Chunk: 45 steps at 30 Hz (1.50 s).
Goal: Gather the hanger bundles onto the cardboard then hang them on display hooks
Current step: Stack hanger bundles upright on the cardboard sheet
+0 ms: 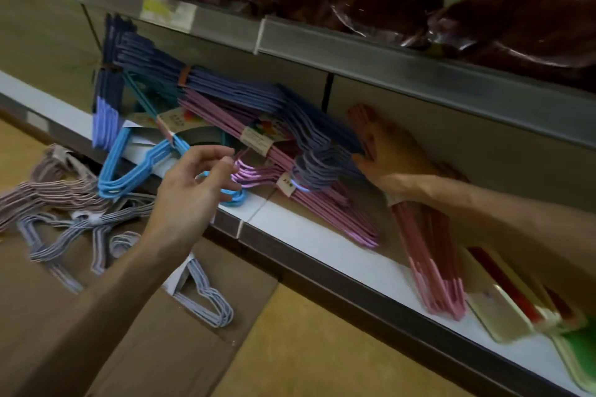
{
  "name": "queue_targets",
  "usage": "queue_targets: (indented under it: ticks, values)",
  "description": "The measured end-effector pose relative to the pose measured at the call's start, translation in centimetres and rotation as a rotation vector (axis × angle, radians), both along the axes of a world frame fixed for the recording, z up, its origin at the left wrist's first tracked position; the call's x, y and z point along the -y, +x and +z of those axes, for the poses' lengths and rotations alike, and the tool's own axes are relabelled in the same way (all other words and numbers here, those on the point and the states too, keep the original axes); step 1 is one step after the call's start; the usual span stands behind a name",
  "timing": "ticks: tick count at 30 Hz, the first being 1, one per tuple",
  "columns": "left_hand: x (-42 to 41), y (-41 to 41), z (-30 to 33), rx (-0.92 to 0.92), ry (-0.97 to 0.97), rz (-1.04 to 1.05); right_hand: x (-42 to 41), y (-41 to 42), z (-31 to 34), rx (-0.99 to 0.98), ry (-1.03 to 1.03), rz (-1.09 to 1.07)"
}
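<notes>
Right hand [383, 155] lies flat, bracing dark-blue bundle [225, 87] on the shelf [322, 248]; left hand [193, 190], loosely open (holding nothing, apparently), nears front-edge purple bundle [258, 171].

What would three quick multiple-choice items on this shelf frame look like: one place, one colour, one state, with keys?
1. Where do the pale grey hanger bundles lie?
A. On the top shelf
B. On the cardboard on the floor
C. In the right hand

2. What colour is the hanger bundle overhanging the shelf edge beside the left hand?
A. Light blue
B. Green
C. Black

3. What is the left hand doing?
A. Gripping a red bag
B. Resting flat on the floor
C. Hovering with loosely curled fingers, holding nothing

Key: 1 B, the grey bundles rest on the brown cardboard below the shelf. 2 A, that bundle is light blue. 3 C, its fingers close on nothing, while the right hand presses against the dark blue bundle on the shelf.
</notes>
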<state>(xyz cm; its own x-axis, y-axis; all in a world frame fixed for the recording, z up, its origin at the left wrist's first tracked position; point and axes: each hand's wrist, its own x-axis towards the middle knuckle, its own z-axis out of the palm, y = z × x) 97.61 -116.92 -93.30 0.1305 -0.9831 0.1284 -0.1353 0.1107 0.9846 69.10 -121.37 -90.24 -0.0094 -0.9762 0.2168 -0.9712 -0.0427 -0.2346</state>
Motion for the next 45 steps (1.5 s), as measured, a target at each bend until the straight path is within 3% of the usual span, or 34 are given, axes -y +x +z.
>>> queue_targets:
  ticks: [5,13,16,31,40,45]
  values:
    - [0.4,-3.3,0.5,-0.038,-0.005,-0.080,-1.5,-5.6,-2.3,0.052,0.228,-0.380]
    - [0.9,-7.7,0.2,-0.016,-0.016,-0.168,-4.2,-6.7,-5.8,0.470,0.394,-0.411]
    - [0.7,-8.1,0.2,0.000,-0.019,-0.186,-4.6,-7.1,-7.4,0.503,0.447,-0.476]
    - [0.4,-7.5,0.6,0.000,0.000,-0.192,-5.1,-5.9,-7.5,0.496,0.221,-0.529]
    - [0.5,-7.9,1.0,0.016,-0.038,-0.199,-4.3,-4.5,-4.2,0.562,0.057,-0.298]
    - [1.0,-6.7,1.2,-0.087,-0.017,-0.112,-4.7,-4.6,-3.6,0.587,0.026,-0.250]
